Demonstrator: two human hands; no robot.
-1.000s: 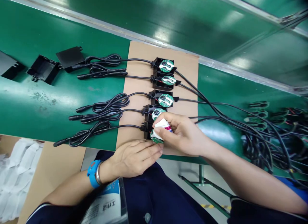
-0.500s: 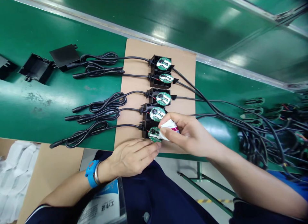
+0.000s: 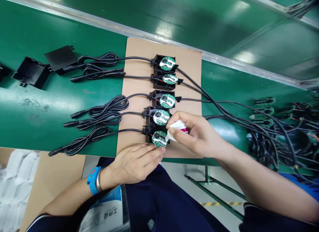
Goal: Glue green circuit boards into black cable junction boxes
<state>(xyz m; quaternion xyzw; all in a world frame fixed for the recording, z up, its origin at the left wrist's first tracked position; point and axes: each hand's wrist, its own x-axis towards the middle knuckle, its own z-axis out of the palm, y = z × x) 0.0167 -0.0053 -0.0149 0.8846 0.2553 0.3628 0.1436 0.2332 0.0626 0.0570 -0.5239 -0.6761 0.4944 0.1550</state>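
My right hand point(image 3: 196, 134) is closed around a white squeeze tube point(image 3: 177, 129) with a magenta band. The tube's nozzle points down-left at the right edge of the nearest round green circuit board point(image 3: 159, 139), which bears a white strip. That board sits tilted on an open black box point(image 3: 149, 135). My left hand point(image 3: 141, 161) lies flat with fingers stretched out, its fingertips at the board's near edge; its thumb is hidden. Beyond stand several similar boxes, each with a round board point(image 3: 161, 117) carrying white paste.
Cardboard point(image 3: 139, 87) lies under the boxes on the green table point(image 3: 37, 107). Coiled black cables point(image 3: 91, 137) extend left, others run right to a pile of cables point(image 3: 264, 149). Spare black boxes point(image 3: 32, 71) stand far left. Below left, a carton point(image 3: 57, 172) holds white packets.
The tube has moved slightly up and right, uncovering more of the nearest board's right side. My left hand stays by its near edge. The whole view has shifted slightly.
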